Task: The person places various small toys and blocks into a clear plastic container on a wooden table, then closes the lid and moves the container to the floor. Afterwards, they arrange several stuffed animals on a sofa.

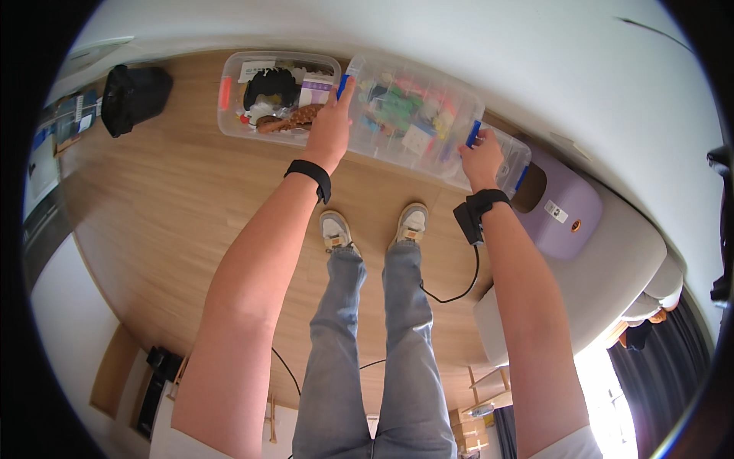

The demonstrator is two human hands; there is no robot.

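Note:
In the middle stands a clear plastic storage box [421, 158] with a lid on it, and several colourful items [395, 109] show blurred through the plastic. My left hand [331, 131] grips the blue latch [343, 87] at its left end. At the other end, the fingers of my right hand [483, 158] hold a second blue latch [472, 133]. Left of it, a clear box [229, 123] without a lid holds a black item [270, 89], a white and purple carton [316, 89] and a brown bumpy object [295, 119].
Another clear box [519, 152] with a blue latch sits at the right, partly behind my right hand. Beyond it are a purple bin [565, 195] with an opening and a grey sofa [608, 275]. A black bin [137, 94] stands far left. A black cable [475, 275] hangs from my right wrist device.

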